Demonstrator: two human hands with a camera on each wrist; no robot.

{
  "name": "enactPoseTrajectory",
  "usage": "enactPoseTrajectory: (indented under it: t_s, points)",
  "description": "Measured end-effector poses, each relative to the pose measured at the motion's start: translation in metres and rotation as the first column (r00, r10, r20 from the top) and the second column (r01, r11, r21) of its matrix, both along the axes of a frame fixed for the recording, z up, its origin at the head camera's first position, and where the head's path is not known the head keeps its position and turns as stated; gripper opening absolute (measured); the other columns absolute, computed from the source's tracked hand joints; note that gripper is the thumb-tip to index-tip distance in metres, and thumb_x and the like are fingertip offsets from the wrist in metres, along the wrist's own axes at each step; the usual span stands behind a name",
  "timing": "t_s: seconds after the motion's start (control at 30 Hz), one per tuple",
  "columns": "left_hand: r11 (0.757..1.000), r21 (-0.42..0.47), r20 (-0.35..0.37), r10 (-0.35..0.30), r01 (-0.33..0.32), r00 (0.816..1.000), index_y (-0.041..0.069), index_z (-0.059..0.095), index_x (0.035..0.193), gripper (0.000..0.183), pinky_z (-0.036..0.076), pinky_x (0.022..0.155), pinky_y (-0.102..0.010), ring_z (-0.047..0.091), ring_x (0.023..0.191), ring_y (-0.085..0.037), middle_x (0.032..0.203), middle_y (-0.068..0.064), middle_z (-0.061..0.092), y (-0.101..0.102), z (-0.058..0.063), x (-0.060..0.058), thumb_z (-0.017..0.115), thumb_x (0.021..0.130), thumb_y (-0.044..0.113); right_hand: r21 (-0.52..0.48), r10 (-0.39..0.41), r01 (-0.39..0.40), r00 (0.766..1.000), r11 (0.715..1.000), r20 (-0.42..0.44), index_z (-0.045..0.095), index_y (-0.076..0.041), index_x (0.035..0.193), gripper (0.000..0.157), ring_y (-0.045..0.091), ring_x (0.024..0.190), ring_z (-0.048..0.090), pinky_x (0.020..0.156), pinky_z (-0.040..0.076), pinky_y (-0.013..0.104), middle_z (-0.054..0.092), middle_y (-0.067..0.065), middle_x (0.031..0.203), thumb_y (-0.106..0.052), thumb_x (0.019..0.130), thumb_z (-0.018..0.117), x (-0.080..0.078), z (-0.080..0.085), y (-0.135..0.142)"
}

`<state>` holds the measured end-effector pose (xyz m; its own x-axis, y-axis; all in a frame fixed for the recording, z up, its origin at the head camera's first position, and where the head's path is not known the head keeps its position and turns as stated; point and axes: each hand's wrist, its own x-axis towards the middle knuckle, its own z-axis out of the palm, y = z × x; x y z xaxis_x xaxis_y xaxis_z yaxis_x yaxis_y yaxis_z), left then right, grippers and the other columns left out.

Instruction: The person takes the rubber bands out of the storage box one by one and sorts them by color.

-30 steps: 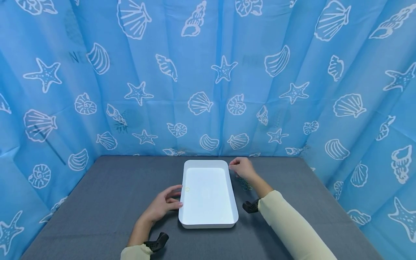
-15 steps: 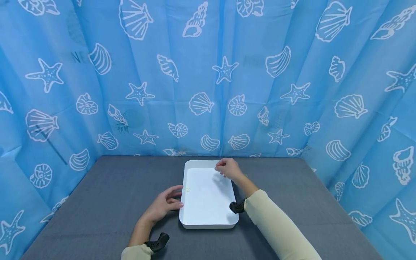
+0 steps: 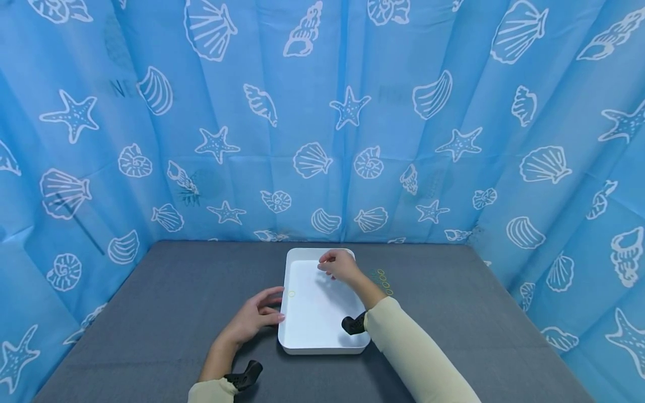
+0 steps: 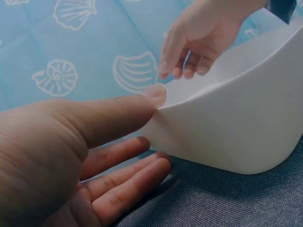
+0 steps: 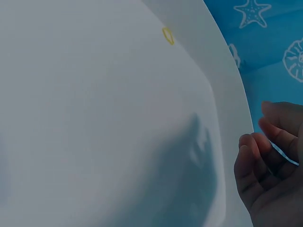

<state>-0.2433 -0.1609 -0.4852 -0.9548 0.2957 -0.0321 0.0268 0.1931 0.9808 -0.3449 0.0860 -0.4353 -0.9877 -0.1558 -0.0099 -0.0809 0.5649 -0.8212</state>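
Observation:
A white rectangular tray lies on the grey cloth. My left hand rests at its left side, thumb tip on the rim and the other fingers loosely spread beside the outer wall. Over the tray's far right part hovers my right hand, fingers bent with tips drawn together. I cannot tell whether something small is between these fingertips. Inside the tray, by its left wall, lies a small thin yellow loop resembling a rubber band. The right hand's shadow falls on the tray floor.
Several thin yellow and green loops lie on the cloth right of the tray, partly hidden by the right forearm. A blue curtain with white shells and starfish hangs behind the table.
The right hand has moved left from beside the loops, across the tray's right rim, to above its inside. The left hand has stayed at the left rim.

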Motion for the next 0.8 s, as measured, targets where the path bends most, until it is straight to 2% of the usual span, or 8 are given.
enactPoseTrajectory:
  t_s: [0.2, 0.3, 0.6, 0.8]
  points:
    - [1.0, -0.01, 0.005, 0.001, -0.001, 1.0, 0.008, 0.042, 0.146, 0.068, 0.051, 0.085, -0.044, 0.064, 0.1, -0.026, 0.14, -0.025, 0.047, 0.0, -0.001, 0.0, 0.075, 0.087, 0.015, 0.006, 0.06, -0.06, 0.998, 0.998, -0.01, 0.069, -0.004, 0.094, 0.008, 0.021, 0.07, 0.062, 0.06, 0.052, 0.033, 0.062, 0.003, 0.078, -0.009, 0.088, 0.071, 0.002, -0.005, -0.011]
    - [1.0, -0.014, -0.003, -0.002, 0.002, 1.0, 0.009, 0.042, 0.146, 0.068, 0.051, 0.086, -0.044, 0.064, 0.1, -0.026, 0.14, -0.025, 0.047, 0.0, -0.001, 0.0, 0.075, 0.087, 0.016, 0.016, 0.081, -0.081, 0.997, 0.997, -0.008, 0.069, -0.005, 0.094, 0.009, 0.025, 0.073, 0.063, 0.058, 0.051, 0.03, 0.061, 0.003, 0.077, -0.01, 0.088, 0.072, 0.002, -0.009, -0.015]
    - [1.0, -0.019, -0.01, 0.006, -0.006, 1.0, 0.011, 0.043, 0.146, 0.068, 0.05, 0.088, -0.046, 0.064, 0.101, -0.026, 0.139, -0.023, 0.049, -0.001, 0.001, 0.002, 0.075, 0.087, 0.019, 0.042, 0.171, -0.171, 0.985, 0.984, 0.018, 0.069, -0.005, 0.094, 0.009, 0.014, 0.062, 0.056, 0.055, 0.046, 0.025, 0.059, 0.003, 0.075, -0.01, 0.087, 0.073, 0.005, -0.02, -0.029]
    - [1.0, -0.022, -0.011, 0.006, -0.006, 1.0, 0.012, 0.044, 0.145, 0.067, 0.05, 0.088, -0.045, 0.064, 0.1, -0.025, 0.139, -0.022, 0.049, -0.002, -0.001, 0.0, 0.075, 0.087, 0.019, 0.092, 0.21, -0.211, 0.977, 0.973, 0.022, 0.071, -0.008, 0.094, 0.01, 0.013, 0.068, 0.054, 0.06, 0.045, 0.025, 0.06, 0.0, 0.078, -0.013, 0.087, 0.074, 0.006, -0.023, -0.036]
